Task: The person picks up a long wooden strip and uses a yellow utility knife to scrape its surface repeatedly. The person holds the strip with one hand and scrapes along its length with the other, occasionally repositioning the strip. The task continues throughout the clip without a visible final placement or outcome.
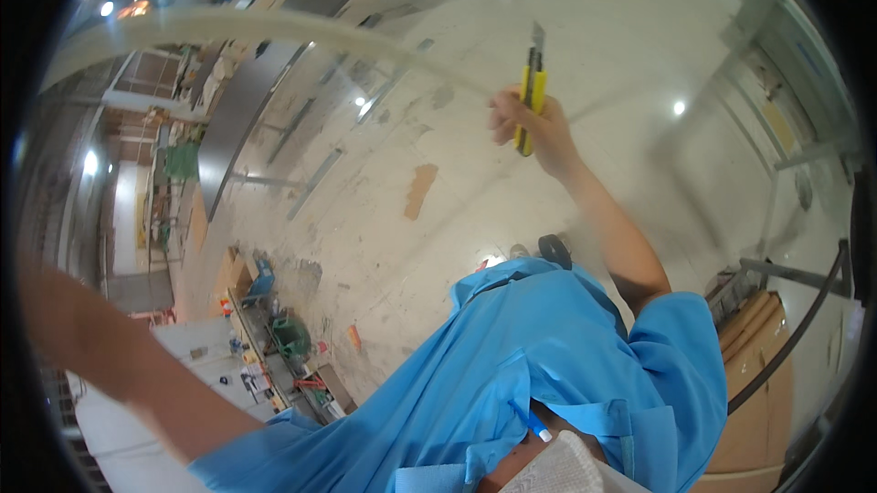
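We see the right hand [534, 132] raised ahead of us around a utility knife [531, 91] with its blade pointing up, a pale curved strip [274, 29] arching to its left, and the workbench [274, 356] below left.

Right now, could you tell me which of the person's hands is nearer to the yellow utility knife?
The right hand is nearer: it is closed around the yellow utility knife. The left forearm stretches toward the picture's left edge, its hand out of view.

A yellow-and-black utility knife [531, 95], blade extended upward, stands upright against a pale curved strip [274, 27].
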`<control>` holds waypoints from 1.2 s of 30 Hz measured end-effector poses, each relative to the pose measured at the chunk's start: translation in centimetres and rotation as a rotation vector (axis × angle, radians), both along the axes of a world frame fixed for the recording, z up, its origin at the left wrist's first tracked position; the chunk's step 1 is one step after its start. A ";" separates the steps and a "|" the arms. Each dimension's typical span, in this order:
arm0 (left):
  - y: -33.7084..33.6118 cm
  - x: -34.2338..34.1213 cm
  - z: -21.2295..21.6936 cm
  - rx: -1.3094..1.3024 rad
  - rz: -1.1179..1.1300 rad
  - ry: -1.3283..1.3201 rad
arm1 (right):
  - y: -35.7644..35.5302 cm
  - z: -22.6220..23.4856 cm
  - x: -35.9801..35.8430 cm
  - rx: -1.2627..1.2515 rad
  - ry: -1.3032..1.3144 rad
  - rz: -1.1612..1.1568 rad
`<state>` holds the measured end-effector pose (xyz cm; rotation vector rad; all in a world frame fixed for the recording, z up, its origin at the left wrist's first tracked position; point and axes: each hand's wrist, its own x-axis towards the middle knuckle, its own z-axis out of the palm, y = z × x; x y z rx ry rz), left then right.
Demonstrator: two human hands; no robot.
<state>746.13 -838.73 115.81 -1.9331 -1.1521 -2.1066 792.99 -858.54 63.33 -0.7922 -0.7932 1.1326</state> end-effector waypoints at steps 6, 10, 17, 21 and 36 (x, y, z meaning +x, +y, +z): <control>-5.9 2.4 -7.0 0.147 -0.185 -0.227 | 6.9 2.0 -8.1 0.084 0.333 0.438; -8.1 6.1 -24.1 0.013 -0.502 -0.677 | 10.7 -0.5 -12.8 0.025 0.824 0.467; -19.3 9.9 -50.4 -0.504 -0.509 -0.878 | 10.8 -13.3 -11.3 -0.314 1.098 -0.036; -26.5 14.1 -49.3 -1.148 -0.328 -1.024 | 10.6 -19.8 -7.4 -0.494 0.973 -0.116; -22.3 -2.8 -45.0 -2.522 -0.339 0.327 | 6.8 -27.1 -4.0 -0.600 0.779 0.010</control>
